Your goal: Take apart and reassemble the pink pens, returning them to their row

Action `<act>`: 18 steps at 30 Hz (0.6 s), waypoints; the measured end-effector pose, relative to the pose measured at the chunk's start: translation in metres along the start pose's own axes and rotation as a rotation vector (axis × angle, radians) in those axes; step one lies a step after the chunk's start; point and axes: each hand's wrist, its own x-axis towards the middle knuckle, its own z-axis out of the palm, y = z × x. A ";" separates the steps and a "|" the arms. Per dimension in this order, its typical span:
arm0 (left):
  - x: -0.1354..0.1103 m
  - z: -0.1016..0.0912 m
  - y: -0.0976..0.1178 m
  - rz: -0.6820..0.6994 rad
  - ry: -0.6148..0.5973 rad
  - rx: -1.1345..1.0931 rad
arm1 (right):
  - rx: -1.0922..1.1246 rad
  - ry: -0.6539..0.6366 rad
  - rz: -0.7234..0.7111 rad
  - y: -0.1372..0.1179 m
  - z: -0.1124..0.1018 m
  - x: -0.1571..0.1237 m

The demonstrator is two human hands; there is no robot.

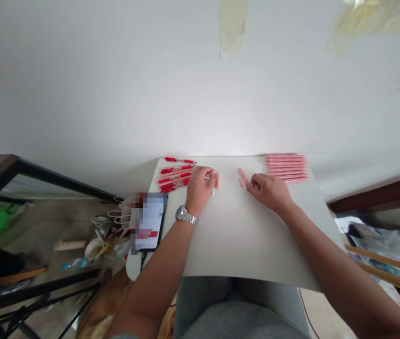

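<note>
My left hand [200,187], with a silver watch on the wrist, rests on the white table [242,235], fingers curled round a small pink piece [217,180] and a thin white part. Just left of it lie several red pens [175,175]. My right hand [268,190] is closed in a pinch on a pink pen barrel [244,175], with a tiny pink bit [240,182] beside it. A neat row of several pink barrels [286,167] lies at the table's far right.
A phone [150,220] lies at the table's left edge, with cables, a cup [95,247] and clutter on the floor beyond. A dark frame [44,176] stands left; wooden rails [383,263] are at the right. A white wall rises behind the table.
</note>
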 end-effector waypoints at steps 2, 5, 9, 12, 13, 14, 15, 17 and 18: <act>0.000 0.000 0.000 -0.003 -0.003 -0.006 | 0.002 -0.015 -0.004 -0.001 0.000 0.000; 0.000 0.001 0.000 -0.010 -0.001 -0.008 | 0.002 -0.023 -0.009 -0.002 0.000 0.000; -0.001 0.001 -0.001 -0.010 0.000 -0.008 | 0.025 -0.030 -0.016 -0.001 0.000 0.000; -0.001 0.001 -0.002 -0.002 0.000 -0.002 | 0.039 -0.045 -0.013 0.001 0.000 0.001; -0.001 0.001 -0.002 -0.002 0.000 0.001 | 0.043 -0.045 -0.011 0.001 0.000 0.001; 0.000 0.001 -0.002 -0.002 -0.002 0.003 | 0.047 -0.042 -0.009 0.002 -0.001 0.001; 0.000 0.001 -0.003 -0.002 -0.003 0.005 | 0.052 -0.037 -0.009 0.002 -0.001 0.001; 0.000 0.001 -0.003 -0.004 -0.001 0.009 | 0.067 -0.020 -0.014 0.003 -0.002 0.001; 0.000 0.001 -0.003 -0.005 -0.001 0.010 | 0.074 -0.007 -0.018 0.004 -0.002 0.001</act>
